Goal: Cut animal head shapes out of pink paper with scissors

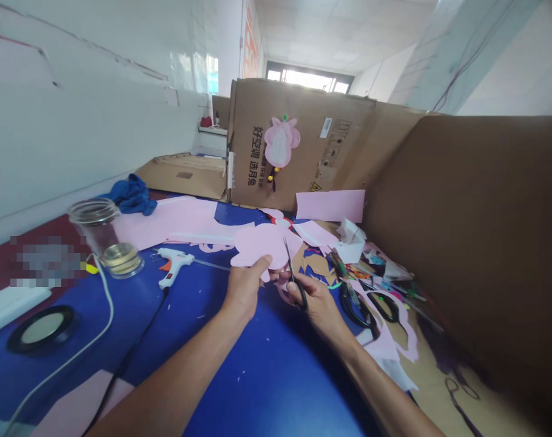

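My left hand (246, 288) pinches a pink sheet with a wavy, rounded outline (260, 243), its thumb lying on top near the lower edge. Closed around the black handles of a pair of scissors (298, 290), my right hand (315, 300) is just right of the sheet. The scissor blades point up and away from me, along the sheet's right edge. Part of the fingers of both hands is hidden beneath the paper. Behind the held piece lie more pink sheets (180, 218) on the blue table (258, 376).
A white glue gun (176, 264) with a black cord lies left, near a glass jar (96, 227) and a black tape roll (42, 329). Scraps and tools, including other scissors (355, 303), crowd the right. Cardboard walls (339, 145) stand behind, bearing a pink flower-like ornament (281, 142).
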